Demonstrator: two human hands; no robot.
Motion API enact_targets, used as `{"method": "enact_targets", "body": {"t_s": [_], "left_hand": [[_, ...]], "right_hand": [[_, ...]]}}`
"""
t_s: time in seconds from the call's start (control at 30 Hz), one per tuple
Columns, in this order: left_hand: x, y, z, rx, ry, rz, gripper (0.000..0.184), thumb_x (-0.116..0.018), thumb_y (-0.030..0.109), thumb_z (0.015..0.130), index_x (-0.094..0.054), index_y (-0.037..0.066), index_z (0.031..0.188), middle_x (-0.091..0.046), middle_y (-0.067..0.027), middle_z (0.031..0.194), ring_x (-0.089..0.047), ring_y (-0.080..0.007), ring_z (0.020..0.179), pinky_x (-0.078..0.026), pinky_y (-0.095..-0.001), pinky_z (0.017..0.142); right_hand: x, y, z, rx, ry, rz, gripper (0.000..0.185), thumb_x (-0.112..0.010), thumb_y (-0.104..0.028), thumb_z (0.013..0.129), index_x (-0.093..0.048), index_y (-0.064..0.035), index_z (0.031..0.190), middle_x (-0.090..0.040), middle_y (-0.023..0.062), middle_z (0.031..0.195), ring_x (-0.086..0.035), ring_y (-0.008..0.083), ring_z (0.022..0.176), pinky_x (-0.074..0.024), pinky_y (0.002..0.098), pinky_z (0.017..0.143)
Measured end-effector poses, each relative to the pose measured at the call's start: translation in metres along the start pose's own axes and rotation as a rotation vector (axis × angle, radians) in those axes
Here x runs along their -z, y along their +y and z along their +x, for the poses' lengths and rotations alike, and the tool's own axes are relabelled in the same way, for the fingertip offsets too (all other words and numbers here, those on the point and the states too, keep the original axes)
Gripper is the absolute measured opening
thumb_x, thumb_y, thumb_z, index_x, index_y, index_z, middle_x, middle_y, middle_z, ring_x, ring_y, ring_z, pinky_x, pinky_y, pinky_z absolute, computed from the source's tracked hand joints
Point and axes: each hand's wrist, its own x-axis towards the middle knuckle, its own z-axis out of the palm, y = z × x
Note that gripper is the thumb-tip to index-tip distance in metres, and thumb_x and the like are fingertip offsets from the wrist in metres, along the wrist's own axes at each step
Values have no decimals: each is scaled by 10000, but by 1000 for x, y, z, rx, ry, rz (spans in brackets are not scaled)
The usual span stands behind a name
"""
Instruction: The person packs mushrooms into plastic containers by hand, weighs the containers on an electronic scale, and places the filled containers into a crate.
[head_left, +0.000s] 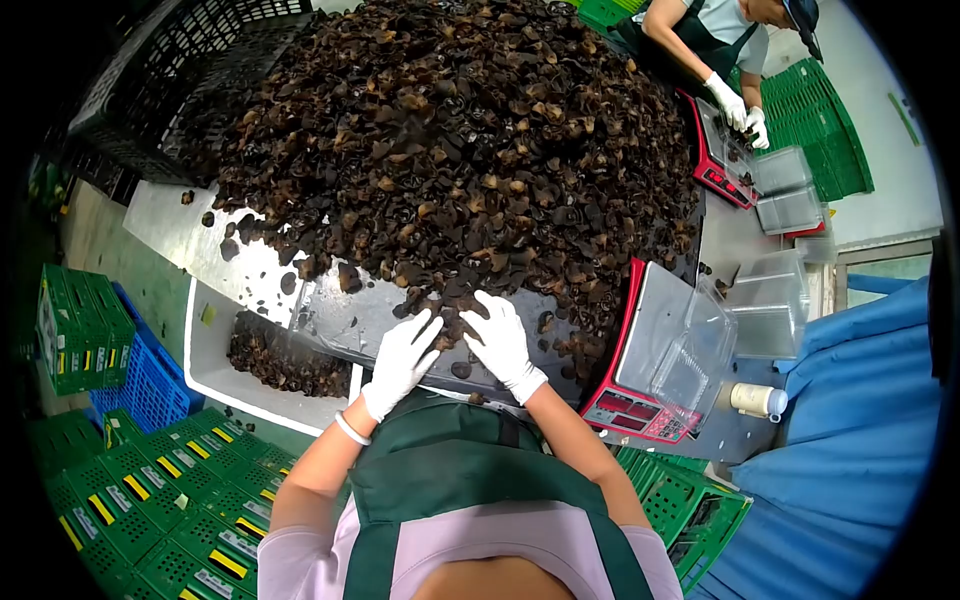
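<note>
A big heap of dark brown wood ear mushrooms [460, 170] covers most of the metal table. At its near edge my left hand [404, 358], in a white glove, has its fingers stretched out and apart. My right hand [500, 342], gloved too, reaches into the edge of the heap with spread fingers. A few loose wood ear pieces [450, 325] lie between the two hands, touching or very near the fingertips. To the right of my right hand stands a red scale [635, 410] with a clear plastic box [690, 375] on its plate.
On the left, a white bin [205, 350] holds more mushrooms, beside stacked green crates [170, 500]. A black crate [140, 110] stands at the back left. Clear boxes [770, 305] and a bottle [757, 401] are right. A co-worker's gloved hands [735, 108] are over another scale [715, 150].
</note>
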Motion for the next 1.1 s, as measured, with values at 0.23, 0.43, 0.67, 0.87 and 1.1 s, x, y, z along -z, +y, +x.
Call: {"method": "enact_targets", "body": {"t_s": [0.23, 0.43, 0.67, 0.87, 1.1], "left_hand": [[-8, 1, 10, -53, -133, 100, 501, -719, 168, 766, -588, 158, 1250, -565, -139, 1219, -561, -316, 1026, -461, -398, 870], [-6, 3, 29, 79, 261, -321, 314, -673, 69, 804, -646, 70, 1117, -601, -138, 1159, -571, -275, 1087, -486, -347, 897], [3, 57, 61, 963, 167, -2133, 379, -537, 303, 963, -534, 42, 1237, -603, -136, 1101, -592, -229, 864, -487, -244, 613], [-38, 128, 105, 860, -56, -2365, 376, -520, 300, 964, -551, 17, 1210, -603, -148, 1148, -545, -339, 1096, -505, -387, 812], [-90, 239, 151, 765, -390, -2276, 395, -479, 317, 979, -513, 19, 1236, -580, -152, 1230, -561, -342, 1148, -506, -431, 917]], "right_hand": [[16, 16, -6, -198, 296, 619, 247, -651, -31, 764, -646, -93, 1002, -599, 105, 1109, -591, 245, 1014, -466, 317, 892], [36, 28, -36, -624, 239, 2102, 306, -492, -107, 940, -489, -107, 1246, -604, 66, 1140, -610, 171, 974, -539, 300, 615], [69, 23, -67, -499, 444, 2377, 336, -460, -216, 954, -477, -161, 1285, -550, 82, 1256, -575, 228, 1056, -491, 325, 657], [144, 62, -124, -356, 696, 2109, 322, -552, -165, 909, -500, -134, 1225, -551, 107, 1217, -581, 239, 1031, -518, 359, 640], [233, 122, -208, -478, 878, 1447, 290, -559, -58, 854, -523, -33, 1141, -579, 121, 1124, -590, 203, 1017, -487, 325, 889]]}}
